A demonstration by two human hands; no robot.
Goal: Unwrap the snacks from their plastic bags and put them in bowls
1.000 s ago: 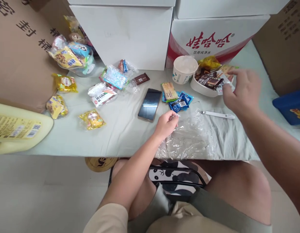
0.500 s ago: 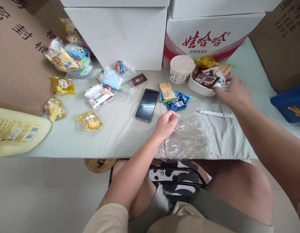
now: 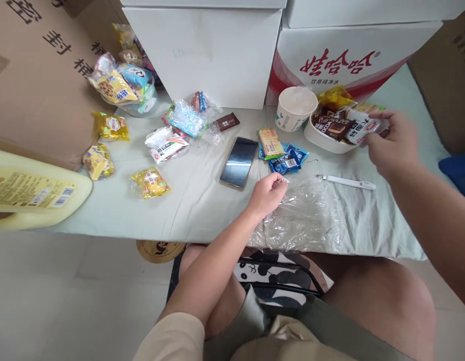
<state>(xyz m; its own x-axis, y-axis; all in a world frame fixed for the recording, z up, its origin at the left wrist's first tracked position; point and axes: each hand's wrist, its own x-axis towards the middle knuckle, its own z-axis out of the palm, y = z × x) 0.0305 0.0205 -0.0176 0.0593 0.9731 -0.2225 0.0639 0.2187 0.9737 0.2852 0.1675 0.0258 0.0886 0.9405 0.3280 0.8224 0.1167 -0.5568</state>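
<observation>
My left hand (image 3: 269, 194) is closed in a pinch on the upper edge of a clear plastic bag (image 3: 303, 215), which lies crumpled along the table's front edge. At the right, my right hand (image 3: 396, 143) grips a white snack packet (image 3: 362, 128) with dark lettering, at the right side of a white bowl (image 3: 326, 142). Brown cocoa snack packets (image 3: 332, 124) and a yellow packet fill the bowl. Just beyond my left hand lie blue sachets (image 3: 287, 161) with a green-and-cream biscuit packet (image 3: 270, 143) on them.
A phone (image 3: 239, 162) lies left of the sachets, a white-handled tool (image 3: 347, 181) right of the bag. A paper cup (image 3: 295, 108) stands beside the bowl. Several snack packets (image 3: 168, 146) are spread leftward, near a yellow jug (image 3: 37, 193). White boxes (image 3: 202, 55) line the back.
My right hand has closed on the white packet and raised it slightly at the bowl's right side. My left hand keeps its pinch on the bag. The whole view has shifted.
</observation>
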